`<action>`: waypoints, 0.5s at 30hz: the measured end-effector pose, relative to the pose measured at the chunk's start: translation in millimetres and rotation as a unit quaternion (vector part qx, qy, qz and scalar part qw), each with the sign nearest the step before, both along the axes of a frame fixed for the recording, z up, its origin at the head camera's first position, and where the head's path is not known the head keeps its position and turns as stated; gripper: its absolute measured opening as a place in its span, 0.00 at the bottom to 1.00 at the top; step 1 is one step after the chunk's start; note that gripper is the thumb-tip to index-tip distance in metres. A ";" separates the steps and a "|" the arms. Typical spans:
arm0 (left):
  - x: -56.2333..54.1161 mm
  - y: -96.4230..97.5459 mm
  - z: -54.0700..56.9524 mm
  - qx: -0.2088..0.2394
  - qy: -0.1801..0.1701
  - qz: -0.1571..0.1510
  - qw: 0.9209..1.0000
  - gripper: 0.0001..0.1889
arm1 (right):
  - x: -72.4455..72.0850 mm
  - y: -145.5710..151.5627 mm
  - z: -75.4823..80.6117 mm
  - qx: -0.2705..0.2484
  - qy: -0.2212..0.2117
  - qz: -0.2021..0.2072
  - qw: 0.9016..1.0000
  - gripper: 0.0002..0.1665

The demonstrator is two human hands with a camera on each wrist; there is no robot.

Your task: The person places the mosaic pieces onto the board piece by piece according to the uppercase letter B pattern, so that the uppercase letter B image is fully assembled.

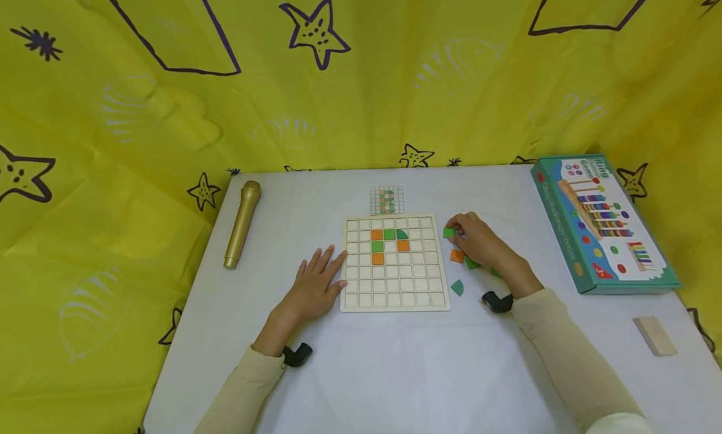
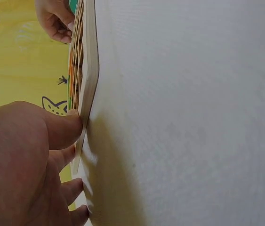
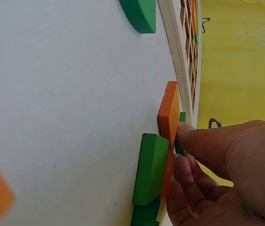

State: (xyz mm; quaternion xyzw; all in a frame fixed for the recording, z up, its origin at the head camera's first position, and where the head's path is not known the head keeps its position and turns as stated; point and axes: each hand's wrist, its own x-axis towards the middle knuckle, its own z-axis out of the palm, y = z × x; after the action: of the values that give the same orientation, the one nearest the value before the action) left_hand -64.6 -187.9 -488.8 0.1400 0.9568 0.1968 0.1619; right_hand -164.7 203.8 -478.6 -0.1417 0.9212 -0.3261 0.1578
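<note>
My left hand (image 1: 312, 290) lies with spread fingers at the left edge of a wooden grid board (image 1: 361, 301), thumb and fingertips touching its rim. In the left wrist view the thumb (image 2: 66, 129) presses on that edge. Beyond the board's right side, my right hand (image 1: 479, 241) pinches a green square tile (image 1: 448, 232) between thumb and fingers. Close by it lie an orange square tile (image 1: 457, 256), a green tile (image 1: 471, 264) and a green quarter-circle tile (image 1: 457, 288). Orange and green tiles, with one dark green quarter-circle (image 1: 402, 234), sit in the board's upper cells.
A small pattern card (image 1: 387, 200) touches the board's far edge. A gold microphone (image 1: 242, 224) lies at the left. At the right are a boxed ring game (image 1: 606, 224) and a wooden block (image 1: 655, 335). A yellow patterned cloth (image 1: 361, 108) hangs behind the white table (image 1: 383, 371).
</note>
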 end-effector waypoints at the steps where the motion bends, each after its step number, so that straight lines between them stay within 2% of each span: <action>1: 0.1 -0.1 0.0 0.000 -0.001 0.000 1.000 0.34 | -0.3 -0.8 0.3 0.001 0.004 0.002 1.000 0.19; 9: -0.2 -1.1 -0.1 -0.007 -0.002 0.000 1.000 0.34 | -3.6 -15.5 6.4 0.002 0.014 0.004 1.000 0.20; 15: 0.9 0.1 1.9 0.002 -0.002 0.003 1.000 0.34 | 6.1 -41.8 10.0 -0.018 0.003 0.024 1.000 0.20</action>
State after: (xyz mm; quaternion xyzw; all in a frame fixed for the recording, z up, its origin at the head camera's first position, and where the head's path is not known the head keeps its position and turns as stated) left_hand -63.7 -187.7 -486.9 0.1369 0.9565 0.1994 0.1633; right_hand -158.6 162.0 -468.6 -0.1672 0.9120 -0.3386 0.1605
